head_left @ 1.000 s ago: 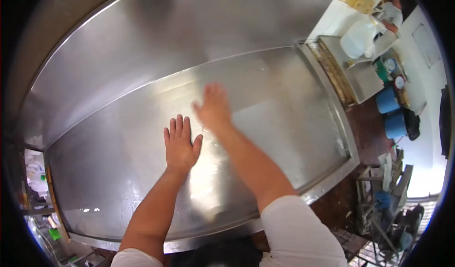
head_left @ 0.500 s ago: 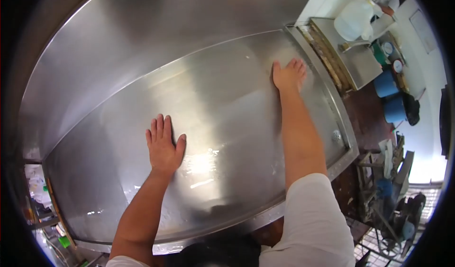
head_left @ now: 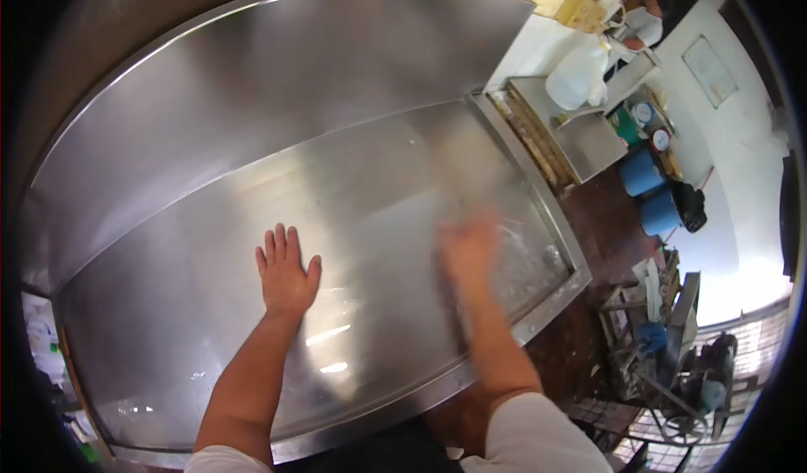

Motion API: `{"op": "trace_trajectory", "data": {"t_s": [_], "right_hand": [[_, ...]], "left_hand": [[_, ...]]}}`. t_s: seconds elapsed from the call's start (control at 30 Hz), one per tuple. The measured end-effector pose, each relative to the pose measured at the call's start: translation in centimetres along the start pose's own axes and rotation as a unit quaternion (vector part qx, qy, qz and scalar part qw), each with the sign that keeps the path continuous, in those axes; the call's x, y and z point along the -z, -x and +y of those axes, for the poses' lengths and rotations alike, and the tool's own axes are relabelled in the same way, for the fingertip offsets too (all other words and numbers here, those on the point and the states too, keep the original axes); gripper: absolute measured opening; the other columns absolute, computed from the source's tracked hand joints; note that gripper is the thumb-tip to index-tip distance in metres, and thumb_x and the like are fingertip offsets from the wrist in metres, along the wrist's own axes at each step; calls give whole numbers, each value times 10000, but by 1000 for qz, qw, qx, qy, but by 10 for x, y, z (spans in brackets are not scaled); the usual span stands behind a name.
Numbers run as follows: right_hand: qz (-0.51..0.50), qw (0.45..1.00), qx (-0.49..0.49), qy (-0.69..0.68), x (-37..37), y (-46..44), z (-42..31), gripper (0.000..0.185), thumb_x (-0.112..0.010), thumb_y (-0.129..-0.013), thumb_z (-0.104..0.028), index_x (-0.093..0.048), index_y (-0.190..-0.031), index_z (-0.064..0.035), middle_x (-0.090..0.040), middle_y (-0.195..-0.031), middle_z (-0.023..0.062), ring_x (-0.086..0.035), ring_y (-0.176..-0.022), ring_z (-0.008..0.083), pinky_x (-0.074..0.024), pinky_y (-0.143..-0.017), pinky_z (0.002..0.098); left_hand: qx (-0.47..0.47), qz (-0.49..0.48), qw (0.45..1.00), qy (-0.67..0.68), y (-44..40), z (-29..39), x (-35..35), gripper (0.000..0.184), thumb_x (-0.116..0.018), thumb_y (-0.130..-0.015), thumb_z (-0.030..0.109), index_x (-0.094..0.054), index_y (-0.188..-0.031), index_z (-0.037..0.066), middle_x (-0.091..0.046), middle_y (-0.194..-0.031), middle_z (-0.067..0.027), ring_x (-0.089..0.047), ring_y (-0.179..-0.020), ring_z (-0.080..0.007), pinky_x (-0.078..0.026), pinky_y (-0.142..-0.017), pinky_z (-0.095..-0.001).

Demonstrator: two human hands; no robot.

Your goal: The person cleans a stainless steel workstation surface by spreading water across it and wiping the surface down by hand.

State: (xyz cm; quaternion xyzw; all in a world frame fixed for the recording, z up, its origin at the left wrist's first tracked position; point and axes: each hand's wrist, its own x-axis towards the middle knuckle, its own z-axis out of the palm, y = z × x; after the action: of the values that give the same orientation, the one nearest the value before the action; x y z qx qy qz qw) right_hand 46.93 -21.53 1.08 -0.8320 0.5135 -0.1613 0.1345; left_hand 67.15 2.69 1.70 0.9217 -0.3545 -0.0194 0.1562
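Note:
My left hand [head_left: 287, 276] lies flat on the wet stainless steel tabletop [head_left: 197, 263], fingers stretched out and thumb apart, with nothing in it. Over the right part of the same surface is my right hand [head_left: 469, 244], smeared by motion, so its fingers cannot be made out and anything under it is hidden. Whitish wet streaks [head_left: 538, 250] show on the steel just right of it. Light glares off the metal between and below the hands.
A tall steel backsplash [head_left: 336, 70] rises along the far side, and a raised rim [head_left: 555, 305] edges the right. Beyond stand a translucent jug [head_left: 576, 78], blue buckets [head_left: 660, 212] and a dark machine with a wheel [head_left: 685, 427]. A person [head_left: 643, 23] is at top right.
My right hand has swept from the far right corner back toward me, blurring. My left hand stays flat on the steel. The view has tilted, showing more of the backsplash.

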Motion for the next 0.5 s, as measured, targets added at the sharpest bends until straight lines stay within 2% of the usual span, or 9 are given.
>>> {"op": "trace_trajectory", "data": {"t_s": [0.03,0.07,0.1,0.17,0.27,0.33,0.5], "right_hand": [[-4,992,88,-90,-26,23,-41,766,-534,-953,-442,-296,-1484,55,-255,-1576,219,-174,-1486,332,-52,-1215,430],[-70,982,166,-53,-50,45,-79,782,-552,-941,-455,-301,-1483,51,-245,-1578,223,-175,-1488,327,-62,-1216,437],[-151,962,222,-46,-37,60,-124,775,-519,-957,-465,-287,-1490,48,-223,-1583,228,-177,-1488,325,-76,-1216,448],[-154,947,277,-50,-48,68,-152,786,-483,-963,-493,-274,-1495,48,-215,-1583,237,-179,-1487,334,-84,-1217,462],[-125,981,143,24,-57,23,-107,788,-450,-965,-512,-270,-1501,36,-211,-1588,226,-161,-1491,341,-82,-1217,467],[-54,989,125,55,-41,7,-53,804,-420,-964,-536,-243,-1517,20,-196,-1595,222,-131,-1497,345,-75,-1218,466],[-83,988,-62,117,45,8,57,831,-409,-958,-546,-195,-1532,16,-161,-1609,209,-103,-1503,344,-68,-1217,457]], "left_hand": [[2,-2,1000,1,2,0,2,712,-518,-923,404,-333,-1486,8,-276,-1569,-204,-197,-1468,-385,-109,-1190,-539],[2,-2,1000,2,2,1,2,722,-516,-921,413,-331,-1485,3,-276,-1569,-204,-193,-1470,-384,-104,-1192,-539],[1,-4,1000,4,1,2,2,724,-516,-920,414,-331,-1485,0,-274,-1571,-203,-191,-1471,-383,-102,-1193,-537],[1,-11,1000,5,1,1,2,729,-515,-919,417,-331,-1485,-4,-269,-1574,-201,-186,-1474,-381,-98,-1194,-533],[1,-14,1000,-3,1,5,6,724,-512,-922,412,-332,-1487,-3,-267,-1575,-200,-179,-1477,-374,-92,-1198,-528],[5,-18,1000,-4,2,5,6,720,-509,-924,413,-333,-1487,-1,-270,-1574,-199,-179,-1477,-372,-91,-1199,-528],[9,-18,1000,2,3,6,7,716,-505,-927,414,-333,-1485,0,-279,-1569,-199,-183,-1475,-373,-92,-1200,-530]]}}
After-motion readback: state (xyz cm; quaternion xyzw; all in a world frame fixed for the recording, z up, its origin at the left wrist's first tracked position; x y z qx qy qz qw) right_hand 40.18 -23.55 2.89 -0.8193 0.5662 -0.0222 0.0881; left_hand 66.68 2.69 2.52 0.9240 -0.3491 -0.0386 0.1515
